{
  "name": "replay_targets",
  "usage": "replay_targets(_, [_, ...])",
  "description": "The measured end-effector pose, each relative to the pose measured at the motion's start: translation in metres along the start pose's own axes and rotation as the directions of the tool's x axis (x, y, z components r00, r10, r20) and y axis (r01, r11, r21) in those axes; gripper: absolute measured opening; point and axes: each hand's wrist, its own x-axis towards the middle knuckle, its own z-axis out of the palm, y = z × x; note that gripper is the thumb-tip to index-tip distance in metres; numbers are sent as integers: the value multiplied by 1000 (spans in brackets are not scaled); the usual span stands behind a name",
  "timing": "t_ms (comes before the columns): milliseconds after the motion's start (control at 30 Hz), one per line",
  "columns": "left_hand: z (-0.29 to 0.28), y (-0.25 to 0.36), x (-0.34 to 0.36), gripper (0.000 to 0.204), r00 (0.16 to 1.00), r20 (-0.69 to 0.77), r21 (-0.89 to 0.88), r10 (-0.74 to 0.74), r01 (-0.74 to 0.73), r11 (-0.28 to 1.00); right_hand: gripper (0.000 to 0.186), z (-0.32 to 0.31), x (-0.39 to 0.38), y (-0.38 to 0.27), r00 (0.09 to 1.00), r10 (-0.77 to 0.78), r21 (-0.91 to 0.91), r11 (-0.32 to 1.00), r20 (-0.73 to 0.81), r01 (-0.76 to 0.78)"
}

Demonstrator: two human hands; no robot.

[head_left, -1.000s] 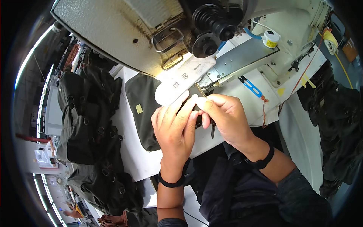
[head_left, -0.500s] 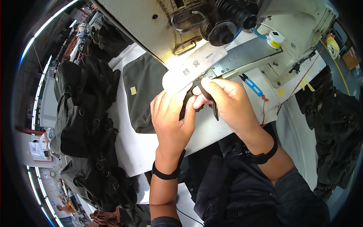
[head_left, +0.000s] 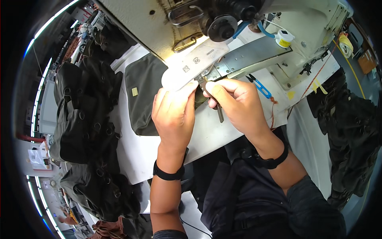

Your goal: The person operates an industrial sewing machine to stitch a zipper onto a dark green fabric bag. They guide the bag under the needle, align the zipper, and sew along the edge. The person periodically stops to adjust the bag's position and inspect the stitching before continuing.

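Observation:
Beneath a sewing machine head point(head_left: 139, 20), a white guard plate point(head_left: 181, 67) sits over the stitching point and metal bed point(head_left: 250, 57). My left hand point(head_left: 173, 113) is closed beside the plate's lower edge, fingertips in bright light at the work; what they hold is unclear. My right hand point(head_left: 238, 103) pinches a narrow dark brown strip point(head_left: 220, 113) by the stitching point, where small brass-coloured teeth show. A dark olive fabric piece point(head_left: 143, 103) with a pale tag lies under and left of my hands. Blue thread snips point(head_left: 260, 87) lie right of them.
Heaped dark bags point(head_left: 75, 119) with metal rings line the left. More dark fabric point(head_left: 342, 139) hangs at the right. A white gauge point(head_left: 284, 38) with blue tubing is on the machine. The white table edge point(head_left: 207, 147) runs in front of me.
Both hands have moved up toward the stitching point, my left fingertips higher and closer to it. The dark strip in my right fingers shows more. The camera view has shifted somewhat.

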Motion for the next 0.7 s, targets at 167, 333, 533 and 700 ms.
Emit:
replay_targets(167, [0,8,16,20,1000,-27,-56,-15,13,998,26,-2,2,6,1000,-19,-65,998,0,19])
replay_targets(333, [2,8,16,19,984,-50,-205,-169,156,966,29,-5,8,8,984,-178,-344,924,-9,165])
replay_targets(533, [10,-8,6,13,996,-82,-117,19,-29,993,33,-23,1,-4,974,-198,-645,730,114,224])
replay_targets(700, [11,-8,8,12,994,-108,-130,30,-44,991,24,-63,-3,-39,950,-275,-669,680,146,299])
